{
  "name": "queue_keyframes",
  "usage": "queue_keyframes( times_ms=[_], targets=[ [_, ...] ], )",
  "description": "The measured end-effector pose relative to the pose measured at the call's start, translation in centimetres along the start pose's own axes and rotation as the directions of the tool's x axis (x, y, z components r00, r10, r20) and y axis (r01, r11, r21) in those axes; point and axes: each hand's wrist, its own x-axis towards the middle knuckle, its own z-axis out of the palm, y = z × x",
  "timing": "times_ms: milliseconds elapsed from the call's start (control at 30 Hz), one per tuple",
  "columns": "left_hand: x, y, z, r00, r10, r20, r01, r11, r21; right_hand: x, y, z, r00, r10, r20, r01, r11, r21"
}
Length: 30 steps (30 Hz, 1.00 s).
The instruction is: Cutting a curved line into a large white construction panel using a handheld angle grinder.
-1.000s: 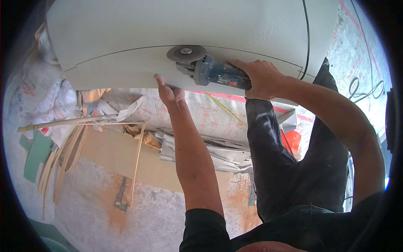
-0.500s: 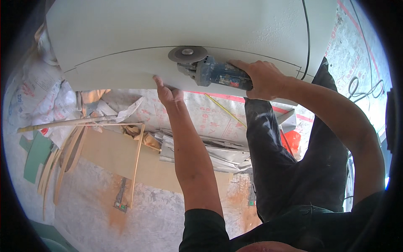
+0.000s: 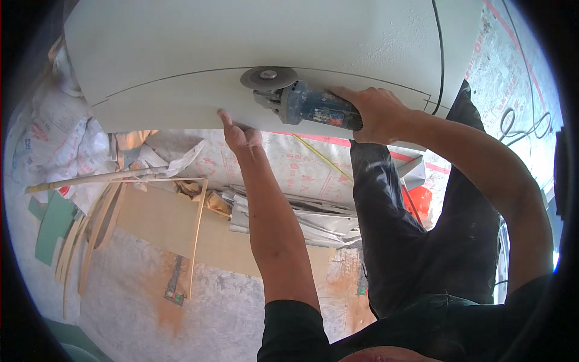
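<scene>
My right hand [image 3: 381, 116] is wrapped round the rear body of a blue angle grinder [image 3: 319, 110]. The grinder lies over a large pale board [image 3: 181, 102], its dark cutting disc [image 3: 269, 78] at a long curved line drawn there. Whether the disc spins, I cannot tell. Left of the grinder, my left hand [image 3: 240, 136] grips the board's near edge, thumb on the top face and fingers hidden underneath. A dark power cord [image 3: 440, 54] runs across the board on the right, near the short marks at the line's end.
Below the board lie a yellow strip [image 3: 322, 158], a stack of grey-white offcuts [image 3: 295, 214] and a brown sheet [image 3: 154, 217]. White sacks [image 3: 57, 133], wooden strips [image 3: 102, 223] and green pieces [image 3: 54, 229] are at left. Looped cable [image 3: 525, 125] lies on the right floor.
</scene>
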Motion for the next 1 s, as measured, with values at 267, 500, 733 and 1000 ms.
queue_keyframes(
  times_ms=[267, 500, 733, 1000],
  targets=[
    [0.1, 0.2, 0.1, 1.000, 0.007, -0.014, -0.007, 1.000, -0.019, -0.1, 0.7, 0.6, 0.999, -0.033, -0.033, 0.033, 0.999, -0.008],
    [-0.2, 0.2, 0.3, 0.999, -0.014, 0.031, 0.015, 0.999, -0.029, -0.3, 0.9, 0.3, 1.000, -0.004, -0.008, 0.003, 1.000, -0.024],
    [-0.3, 0.2, 0.2, 1.000, 0.018, 0.023, -0.019, 0.999, 0.038, -0.6, 1.0, 0.1, 1.000, 0.020, 0.022, -0.019, 0.999, -0.037],
    [-0.4, 0.0, 0.5, 1.000, 0.016, -0.023, -0.016, 0.999, 0.030, -0.8, 1.5, 0.1, 1.000, 0.018, 0.014, -0.018, 1.000, -0.018]
  ],
)
